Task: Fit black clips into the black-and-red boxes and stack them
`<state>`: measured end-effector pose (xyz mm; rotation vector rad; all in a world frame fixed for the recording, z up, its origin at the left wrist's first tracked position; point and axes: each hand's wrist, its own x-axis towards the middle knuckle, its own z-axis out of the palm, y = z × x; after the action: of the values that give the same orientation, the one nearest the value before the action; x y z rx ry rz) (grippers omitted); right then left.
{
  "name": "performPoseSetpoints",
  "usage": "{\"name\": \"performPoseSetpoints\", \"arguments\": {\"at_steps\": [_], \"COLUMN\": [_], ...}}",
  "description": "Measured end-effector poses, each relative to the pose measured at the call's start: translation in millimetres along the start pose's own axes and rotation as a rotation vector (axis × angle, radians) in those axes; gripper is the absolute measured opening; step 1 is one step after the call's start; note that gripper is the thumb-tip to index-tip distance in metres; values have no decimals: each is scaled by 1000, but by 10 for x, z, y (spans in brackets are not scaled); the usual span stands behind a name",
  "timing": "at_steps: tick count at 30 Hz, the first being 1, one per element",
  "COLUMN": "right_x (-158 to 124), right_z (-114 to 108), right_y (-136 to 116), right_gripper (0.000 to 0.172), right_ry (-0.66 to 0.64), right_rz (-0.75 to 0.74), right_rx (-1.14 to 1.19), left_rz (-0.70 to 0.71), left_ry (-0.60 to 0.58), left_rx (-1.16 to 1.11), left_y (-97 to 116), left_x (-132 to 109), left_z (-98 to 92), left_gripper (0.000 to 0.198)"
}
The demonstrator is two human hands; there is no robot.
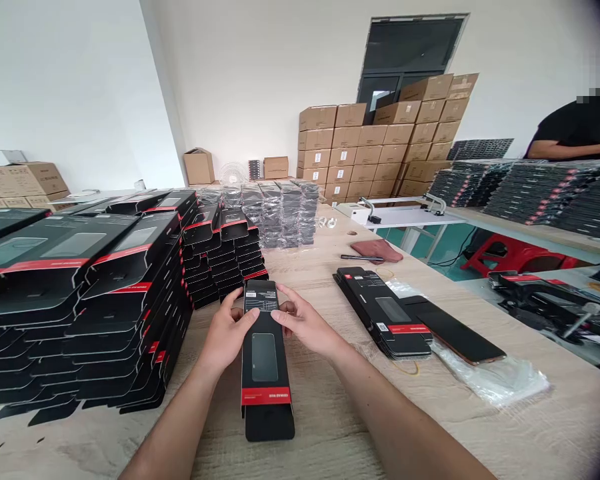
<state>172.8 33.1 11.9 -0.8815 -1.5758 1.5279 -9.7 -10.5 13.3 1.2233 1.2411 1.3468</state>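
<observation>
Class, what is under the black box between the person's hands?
The black box lies on the wooden table; the tabletop directly beneath it is covered, so anything else there cannot be seen.

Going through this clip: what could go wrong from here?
The leaning stack of black boxes stands close to the left hand, so a nudge might topple it. The right hand and left hand grip the long black box only near its top, so it could slip. The phone on plastic film might slide or get scratched.
</observation>
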Motion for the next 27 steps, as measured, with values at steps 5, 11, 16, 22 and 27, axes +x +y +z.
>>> {"name": "performPoseSetpoints", "arguments": {"at_steps": [5,11,16,22,27], "right_x": [-32,8,50,42,-2], "right_z": [30,110,32,-56,-74], "right_y": [-55,-25,-41,-72,-67], "right_gripper": [71,23,30,20,29], "right_ry": [-76,15,261,195,71], "right_rz": [-20,2,-100,-158,42], "right_rx": [90,136,66,76,336], "left_rz": [54,63,8,14,31], "left_ry": [-54,-124,-287,-327,-398], "left_rx": [-91,-167,-225,-240,-221], "left_y": [20,60,83,126,102], "left_x": [-11,-50,-109,-155,-144], "left_z": [7,7,12,41,45], "left_gripper": [56,32,29,23,24]}}
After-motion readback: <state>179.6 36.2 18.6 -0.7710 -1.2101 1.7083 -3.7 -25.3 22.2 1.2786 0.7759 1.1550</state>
